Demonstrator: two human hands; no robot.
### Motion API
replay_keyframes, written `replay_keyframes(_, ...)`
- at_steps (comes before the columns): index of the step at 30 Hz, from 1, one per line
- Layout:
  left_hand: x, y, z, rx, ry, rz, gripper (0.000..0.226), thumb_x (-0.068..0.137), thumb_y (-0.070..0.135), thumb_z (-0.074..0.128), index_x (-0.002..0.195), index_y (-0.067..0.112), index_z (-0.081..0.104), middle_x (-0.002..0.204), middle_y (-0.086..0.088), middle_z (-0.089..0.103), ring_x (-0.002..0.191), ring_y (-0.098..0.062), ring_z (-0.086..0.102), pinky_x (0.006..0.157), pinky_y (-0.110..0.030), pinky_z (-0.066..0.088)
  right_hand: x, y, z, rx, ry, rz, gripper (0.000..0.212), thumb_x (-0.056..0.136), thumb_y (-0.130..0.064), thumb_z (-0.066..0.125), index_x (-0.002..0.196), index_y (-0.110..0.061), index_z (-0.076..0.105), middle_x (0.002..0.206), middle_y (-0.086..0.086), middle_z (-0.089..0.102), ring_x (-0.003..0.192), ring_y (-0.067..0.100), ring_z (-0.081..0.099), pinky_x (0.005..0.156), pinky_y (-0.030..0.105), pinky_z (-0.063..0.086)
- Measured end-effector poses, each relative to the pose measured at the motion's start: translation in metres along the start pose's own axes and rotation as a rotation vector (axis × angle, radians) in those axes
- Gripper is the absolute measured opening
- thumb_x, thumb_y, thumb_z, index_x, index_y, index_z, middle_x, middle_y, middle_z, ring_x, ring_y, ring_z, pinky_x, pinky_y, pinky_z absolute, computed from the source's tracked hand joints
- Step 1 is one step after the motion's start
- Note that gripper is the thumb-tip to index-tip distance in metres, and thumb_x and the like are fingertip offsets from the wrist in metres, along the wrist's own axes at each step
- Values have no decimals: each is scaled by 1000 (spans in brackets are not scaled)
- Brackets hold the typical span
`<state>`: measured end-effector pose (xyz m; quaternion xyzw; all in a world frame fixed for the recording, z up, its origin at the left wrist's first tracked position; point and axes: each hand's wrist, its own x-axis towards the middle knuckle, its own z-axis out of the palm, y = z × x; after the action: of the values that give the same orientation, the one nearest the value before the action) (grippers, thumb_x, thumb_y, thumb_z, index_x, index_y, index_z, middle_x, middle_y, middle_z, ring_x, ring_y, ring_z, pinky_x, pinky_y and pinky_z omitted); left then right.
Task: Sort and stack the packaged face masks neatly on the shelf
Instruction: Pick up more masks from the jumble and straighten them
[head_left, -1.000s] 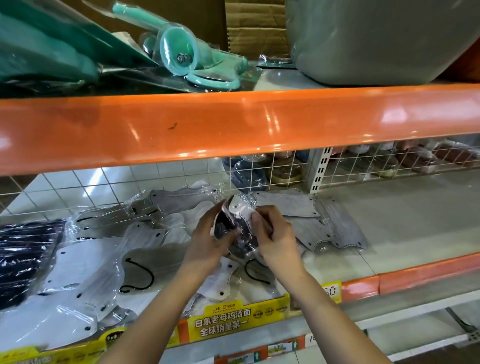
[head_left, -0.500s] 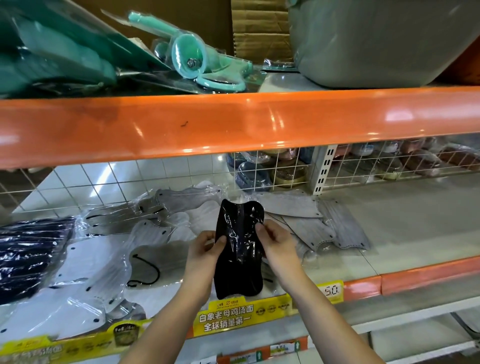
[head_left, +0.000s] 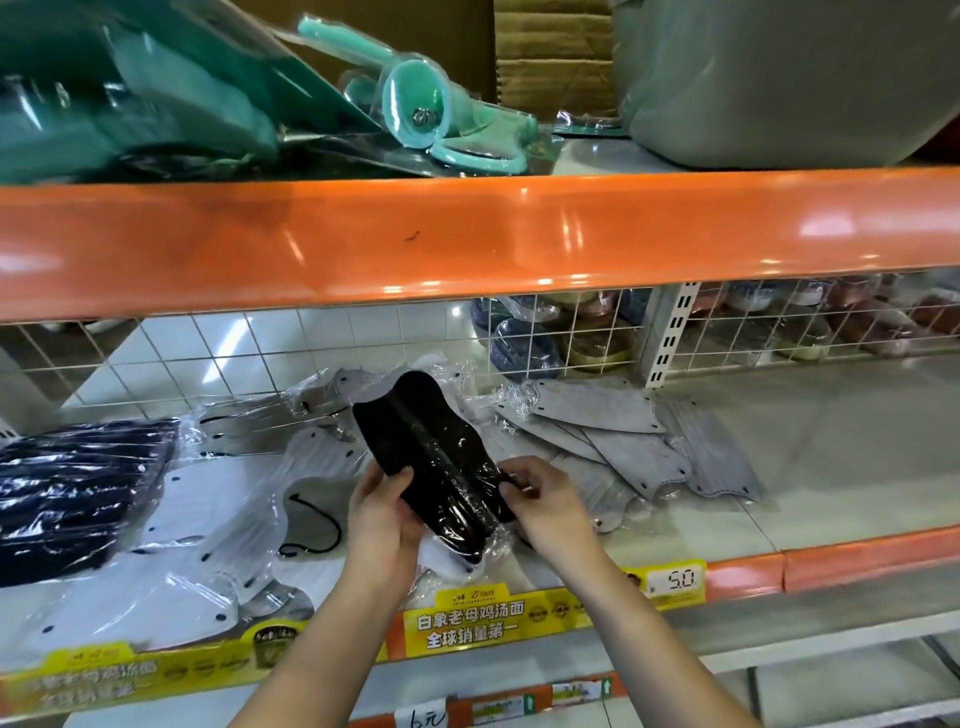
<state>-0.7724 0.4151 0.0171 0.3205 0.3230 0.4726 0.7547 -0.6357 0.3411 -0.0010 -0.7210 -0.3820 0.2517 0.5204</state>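
A black face mask in clear plastic wrap (head_left: 426, 457) is held above the shelf (head_left: 810, 457), tilted with its top leaning left. My left hand (head_left: 382, 519) grips its left lower edge, thumb on top. My right hand (head_left: 545, 504) pinches its right lower edge. Below and to the left lie loose white packaged masks (head_left: 208, 519), one with a black ear loop showing. Grey packaged masks (head_left: 623, 447) lie fanned out to the right. A stack of dark navy packaged masks (head_left: 72, 488) sits at the far left.
An orange beam (head_left: 467, 239) of the upper shelf hangs just above. A wire grid back panel (head_left: 571, 332) closes the rear, with other goods behind it. Yellow price strips (head_left: 519, 613) run along the front edge. The shelf's right half is bare.
The black mask, crumpled between both hands a second ago, has been unfolded and flattened. It now tilts left, and both hands have slid down to its lower edges.
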Motion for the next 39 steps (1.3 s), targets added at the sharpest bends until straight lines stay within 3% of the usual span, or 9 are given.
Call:
replay_keyframes(2, -5, 4, -5, 198, 67, 156, 43, 88, -16, 41, 118, 14, 53, 103, -7, 65, 94, -23, 61, 67, -21, 54, 2, -1, 1, -27, 23, -1, 20, 91, 0, 55, 102, -13, 65, 88, -4, 63, 82, 11, 60, 65, 8, 42)
replay_keyframes(4, -4, 7, -20, 573, 112, 378, 56, 86, -13, 51, 135, 13, 41, 130, -7, 52, 118, -24, 52, 89, -19, 49, 5, -5, 2, -66, 24, -12, 22, 92, 3, 52, 105, -7, 67, 92, -1, 64, 87, 11, 60, 66, 2, 39)
replay_keyframes(7, 4, 18, -46, 1051, 96, 596, 78, 79, 2, 57, 146, 27, 26, 150, -4, 30, 135, -37, 34, 106, -54, 38, 9, -14, 7, -88, -17, -14, 25, 92, 5, 51, 107, -4, 68, 97, 1, 64, 96, 14, 61, 70, 0, 38)
replay_keyframes(13, 9, 46, -82, 1487, 51, 1130, 58, 86, 21, 44, 142, 17, 31, 155, -10, 17, 147, -22, 1, 115, -50, 19, 10, -41, 29, -102, -219, 17, 29, 94, 5, 47, 112, -5, 67, 101, 4, 67, 73, -2, 56, 56, 5, 39)
replay_keyframes(19, 15, 83, -108, 1620, 11, 1369, 37, 86, 16, 50, 123, 14, 57, 138, -8, 50, 139, -26, 33, 114, -49, 23, 10, -58, 63, -240, -327, -26, 30, 94, 1, 47, 113, -9, 68, 109, 2, 68, 100, 9, 60, 70, 3, 38)
replay_keyframes(25, 23, 102, -143, 1709, -83, 1258, 23, 78, 9, 54, 86, 11, 75, 88, -5, 73, 86, -25, 69, 72, -32, 50, 1, -74, 110, -655, -173, -243, 37, 100, -33, 44, 133, -19, 49, 138, 1, 46, 127, 18, 41, 102, 27, 28)
replay_keyframes(30, 29, 130, -171, 1733, -20, 1189, 23, 75, 4, 56, 88, 10, 74, 86, -4, 72, 80, -25, 68, 65, -31, 50, -29, -102, 161, -643, -441, -418, 79, 79, -71, 25, 143, -26, 36, 147, -6, 36, 136, 15, 30, 110, 31, 29)
replay_keyframes(35, 36, 156, -210, 1753, 44, 1213, 28, 78, 6, 50, 88, 12, 76, 92, -3, 73, 87, -24, 69, 70, -33, 51, -34, -110, 210, -781, -439, -584, 62, 89, -13, 48, 148, -25, 33, 144, 1, 45, 128, 25, 43, 102, 35, 39)
replay_keyframes(39, 38, 173, -246, 1804, 59, 1137, 38, 69, 7, 47, 94, 13, 76, 100, -3, 73, 94, -23, 69, 77, -32, 46, -32, -111, 252, -821, -319, -657, 69, 48, -6, 83, 114, -17, 67, 109, -1, 68, 94, 19, 66, 72, 25, 54)
